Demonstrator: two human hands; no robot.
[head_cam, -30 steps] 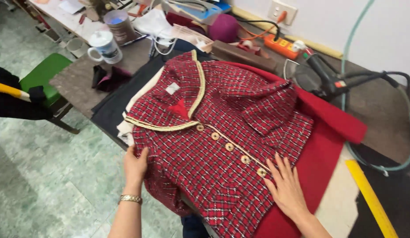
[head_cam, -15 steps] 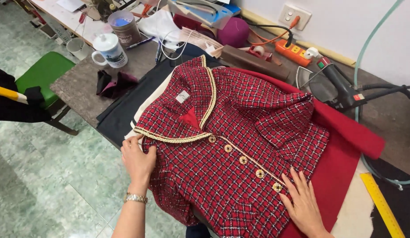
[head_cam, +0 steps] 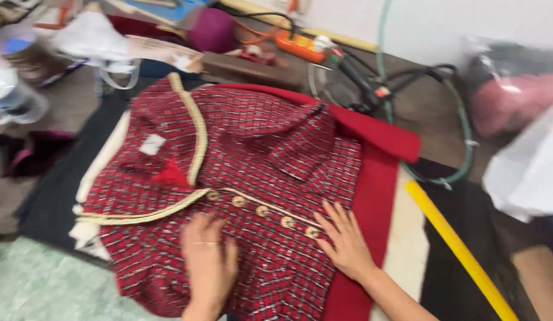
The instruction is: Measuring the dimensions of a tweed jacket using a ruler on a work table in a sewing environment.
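Cluttered worktable (head_cam: 74,113) here, with a pale wall behind; in the middle lies the red plaid jacket (head_cam: 258,160), spread flat and face up on a plain red cloth (head_cam: 377,178). Cream braid trim (head_cam: 196,137) edges the collar; a row of round buttons (head_cam: 261,210) runs down the front. My left hand (head_cam: 209,261) lies palm down on the lower front, fingers together, gripping nothing; my right hand (head_cam: 346,241) lies flat too, fingers spread by the last button, also holding nothing. The tweed looks soft but thick, so I'd guess it folds easily and has some weight; best grabbed at the hem or shoulders, not the trim. Further out: a yellow ruler (head_cam: 461,252), a green hose (head_cam: 461,125), an orange power strip (head_cam: 300,44).
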